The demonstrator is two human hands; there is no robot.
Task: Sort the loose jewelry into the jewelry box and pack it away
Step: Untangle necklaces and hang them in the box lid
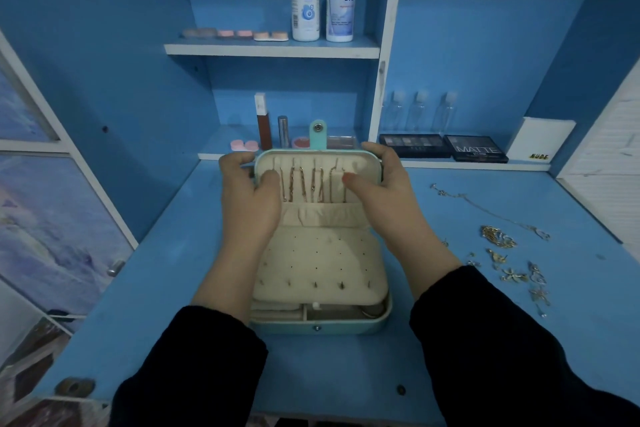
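both grips (251, 194) (388, 184) around the box lid (362, 163)

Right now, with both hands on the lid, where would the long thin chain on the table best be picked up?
Probably at the far end of the chain, pinched from above by the right hand. It lies flat and strung out, so nothing offers a side grip, and that end sits clear of the gold pile by its near end.
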